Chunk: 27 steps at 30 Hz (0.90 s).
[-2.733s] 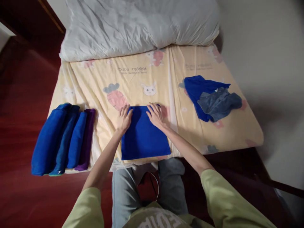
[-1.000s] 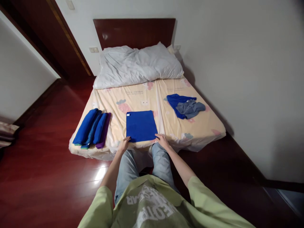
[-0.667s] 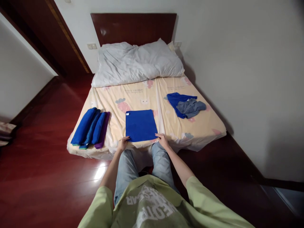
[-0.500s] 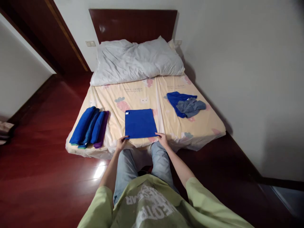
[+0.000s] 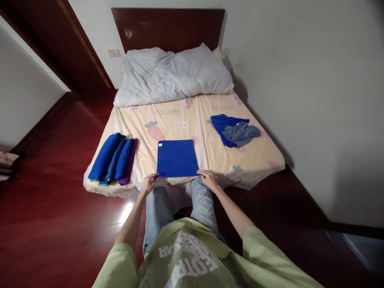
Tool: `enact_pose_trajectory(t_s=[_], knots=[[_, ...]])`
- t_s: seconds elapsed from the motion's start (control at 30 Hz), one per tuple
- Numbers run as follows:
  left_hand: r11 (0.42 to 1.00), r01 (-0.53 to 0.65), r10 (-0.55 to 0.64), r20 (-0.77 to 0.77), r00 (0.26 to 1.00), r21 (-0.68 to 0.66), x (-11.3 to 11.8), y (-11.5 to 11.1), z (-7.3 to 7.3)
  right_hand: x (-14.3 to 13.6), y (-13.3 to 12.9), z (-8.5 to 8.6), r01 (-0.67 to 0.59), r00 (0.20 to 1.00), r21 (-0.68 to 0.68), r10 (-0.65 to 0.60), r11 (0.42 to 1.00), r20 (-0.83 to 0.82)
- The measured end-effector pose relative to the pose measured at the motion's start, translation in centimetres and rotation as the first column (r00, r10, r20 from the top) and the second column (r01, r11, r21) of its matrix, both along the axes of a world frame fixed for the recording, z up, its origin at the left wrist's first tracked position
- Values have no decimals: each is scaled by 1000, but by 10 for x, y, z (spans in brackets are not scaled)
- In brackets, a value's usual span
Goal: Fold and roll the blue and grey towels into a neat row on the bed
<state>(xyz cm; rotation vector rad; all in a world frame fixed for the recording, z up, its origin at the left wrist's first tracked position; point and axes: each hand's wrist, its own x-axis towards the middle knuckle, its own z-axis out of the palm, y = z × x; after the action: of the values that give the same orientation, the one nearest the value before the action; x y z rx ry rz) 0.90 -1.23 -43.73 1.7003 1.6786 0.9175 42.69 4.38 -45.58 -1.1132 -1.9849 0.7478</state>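
A blue towel (image 5: 177, 158) lies flat, nearly square, at the front of the bed, with a small white label at its far left corner. My left hand (image 5: 149, 183) pinches its near left corner. At the near right corner, my right hand (image 5: 208, 179) grips the edge between thumb and fingers. Left of the towel lies a row of folded blue cloths (image 5: 105, 158) with a folded purple cloth (image 5: 129, 162) at its right side. To the right, a crumpled blue cloth (image 5: 221, 127) lies partly under a crumpled grey cloth (image 5: 241, 135).
The bed (image 5: 177, 116) has a cream printed sheet, with a large white pillow (image 5: 174, 76) across its head. Behind stands a dark wooden headboard (image 5: 168, 30). A wall rises along the right side, and reddish wooden floor (image 5: 54, 168) stretches to the left.
Both hands have drawn the towel slightly toward me, and its far edge now lies nearer. The hands have moved slightly apart. The other cloths have not moved.
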Motion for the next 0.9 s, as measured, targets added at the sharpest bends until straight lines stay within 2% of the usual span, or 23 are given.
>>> enact_pose_trajectory(t_s=[0.07,0.2,0.37,0.53,0.63,0.77,0.9], knots=[[1000,2,-2,-3,1000,-11,0,-6,1,1,-5,2,5,1000,-31,-5,1000,3],[994,-80,80,-1,997,-68,4,-12,1,-5,-7,1,62,997,-146,-69,987,-41],[983,-177,177,-16,984,-38,11,-3,2,-14,6,-11,181,974,-254,-208,950,-84],[967,-255,255,-6,967,-21,16,11,3,-18,17,-19,247,932,-294,-310,923,-190],[960,-279,279,16,960,-5,19,18,4,-20,20,-22,250,913,-297,-327,921,-245],[960,-280,279,29,960,7,22,24,2,-21,24,-28,264,916,-298,-336,917,-221],[955,-294,295,18,955,-45,22,28,-6,-21,31,-35,286,927,-289,-340,913,-156]])
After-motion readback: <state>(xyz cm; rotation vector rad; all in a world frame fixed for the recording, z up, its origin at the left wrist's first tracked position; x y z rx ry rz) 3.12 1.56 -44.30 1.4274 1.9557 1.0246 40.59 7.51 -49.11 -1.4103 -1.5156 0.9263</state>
